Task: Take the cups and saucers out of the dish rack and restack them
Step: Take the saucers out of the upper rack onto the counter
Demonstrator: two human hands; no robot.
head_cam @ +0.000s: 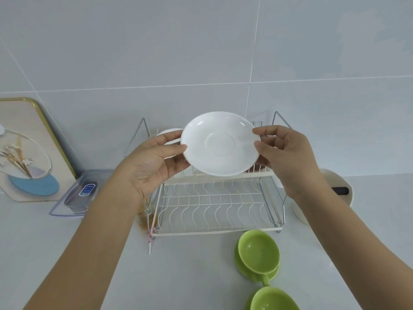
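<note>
A white saucer is held up in front of the two-tier wire dish rack, tilted with its face toward me. My left hand pinches its left rim and my right hand pinches its right rim. Behind my left fingers another white dish stands in the rack's upper tier, mostly hidden. The lower tier holds nothing. On the counter in front of the rack, a green cup sits on a green saucer. A second green cup sits on its own saucer at the bottom edge.
A gold-rimmed decorative tray leans against the tiled wall at left, with a clear plastic lid beside it. A glass with an orange tint stands by the rack's left foot. A cream round container is to the right.
</note>
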